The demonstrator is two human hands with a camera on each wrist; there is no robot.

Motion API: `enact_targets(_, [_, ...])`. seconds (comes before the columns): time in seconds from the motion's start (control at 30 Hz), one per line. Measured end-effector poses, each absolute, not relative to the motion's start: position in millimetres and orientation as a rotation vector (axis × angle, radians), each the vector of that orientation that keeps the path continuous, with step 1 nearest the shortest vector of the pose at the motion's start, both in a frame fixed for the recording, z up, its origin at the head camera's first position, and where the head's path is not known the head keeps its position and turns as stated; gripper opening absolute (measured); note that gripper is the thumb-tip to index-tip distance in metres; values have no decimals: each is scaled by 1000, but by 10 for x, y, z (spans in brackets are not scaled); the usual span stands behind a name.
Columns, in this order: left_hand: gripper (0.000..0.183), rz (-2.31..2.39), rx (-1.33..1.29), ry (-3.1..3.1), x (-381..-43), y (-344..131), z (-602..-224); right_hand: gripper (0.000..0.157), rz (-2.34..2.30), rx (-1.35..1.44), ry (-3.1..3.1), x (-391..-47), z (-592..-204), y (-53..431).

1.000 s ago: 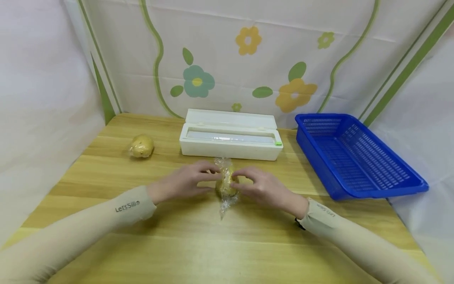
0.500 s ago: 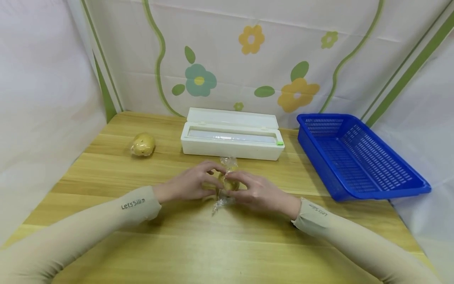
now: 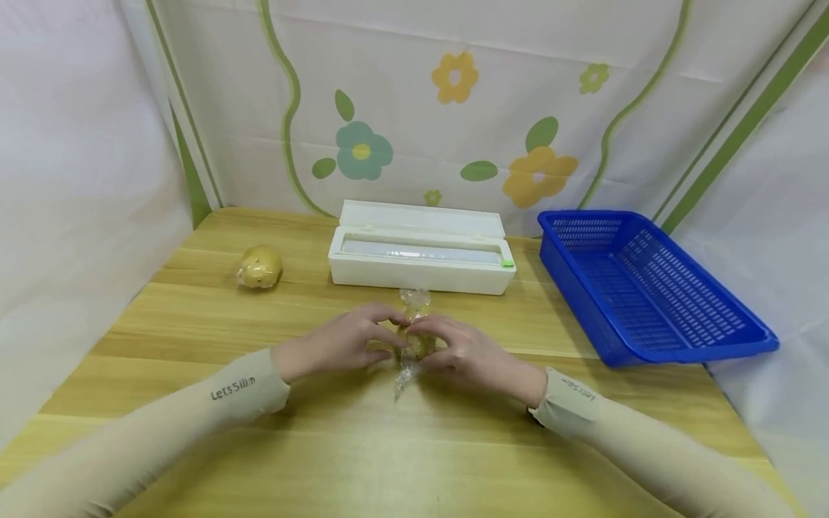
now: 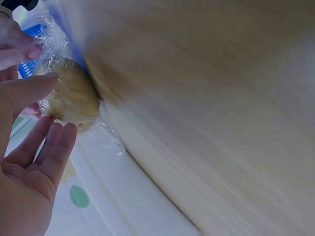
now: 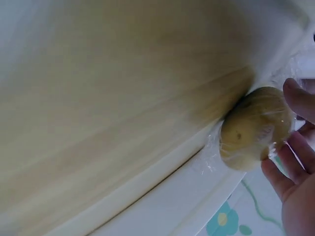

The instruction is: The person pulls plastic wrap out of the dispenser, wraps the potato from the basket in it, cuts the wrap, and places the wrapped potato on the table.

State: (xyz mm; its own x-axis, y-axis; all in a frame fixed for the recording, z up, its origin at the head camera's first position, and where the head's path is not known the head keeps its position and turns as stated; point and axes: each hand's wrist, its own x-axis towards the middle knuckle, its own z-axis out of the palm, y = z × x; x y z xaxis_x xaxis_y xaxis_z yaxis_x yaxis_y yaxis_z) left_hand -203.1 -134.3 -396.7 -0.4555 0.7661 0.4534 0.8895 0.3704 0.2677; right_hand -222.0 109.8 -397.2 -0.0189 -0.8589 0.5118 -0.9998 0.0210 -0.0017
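A potato wrapped in clear cling film rests on the table between my two hands. Loose film tails stick out at its far and near ends. From the left, my left hand holds the potato with its thumb and fingertips against the wrapped side. My right hand grips the other side, index finger over the top and thumb on the near side. In the right wrist view the potato shows small dark eyes under wrinkled film. The hands partly cover it in the head view.
Behind the hands stands an open white cling film box with a roll inside. Another film-wrapped potato sits at the back left of the wooden table. A blue plastic basket is at the right, by a flowered curtain.
The right hand has shifted left and closer to the left hand over the potato. The film's near tail swung left, then partly back. Basket, box and other potato stay put.
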Motion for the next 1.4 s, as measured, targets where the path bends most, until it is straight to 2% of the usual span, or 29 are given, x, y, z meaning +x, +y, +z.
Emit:
enact_targets(0.17, [30,-664,-1460,-2336,-1935,-1298,-3950,6,715,1801,-2094,-2211,-3936,1103])
enact_targets(0.5, [29,-641,-1332,-2355,-1909,-1125,-3937,11,1117,1487,-2377,-2166,-3908,1138])
enact_targets(0.7, [15,-720,-1261,-2387,-1948,-1057,-3927,13,1210,1349,-2426,-2032,-3778,1094])
enact_targets(0.83, [6,-873,-1217,-2415,-1976,-1032,-3930,15,1259,1313,-2412,-1909,-3634,1074])
enact_targets(1.03, [15,-1001,-1162,-2434,-1997,-980,-3927,21,1242,1257,-2399,-1858,-3603,1065])
enact_targets(1.23, [16,-1094,-995,-2539,-2028,-953,-3916,21,1258,1261,-2342,-2003,-3736,1066])
enact_targets(1.4, [13,-1380,-800,-2600,-2059,-980,-3904,29,1161,1375,-2265,-2170,-3903,1127])
